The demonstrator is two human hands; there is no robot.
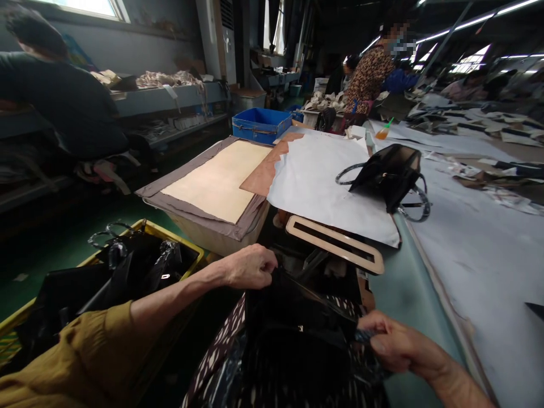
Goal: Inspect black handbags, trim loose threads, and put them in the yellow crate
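A black handbag [297, 317] lies on my lap, low in the middle of the view. My left hand [250, 266] is closed in a pinch on the bag's upper left edge. Fingers of my right hand [391, 343] are curled shut on the bag's right edge, near a dark strap end. A flat beige slotted template [335, 243] lies just beyond the bag at the table's near edge. Another black handbag [389, 173] with looped handles stands on a white sheet [314, 187] farther up the table.
A yellow crate [187, 243] with several black bags stands at my left. Behind it a box topped with a cream panel [216, 181], then a blue bin [259, 124]. The long grey table [480, 260] runs right. A person [55, 96] sits left; another stands far back [369, 73].
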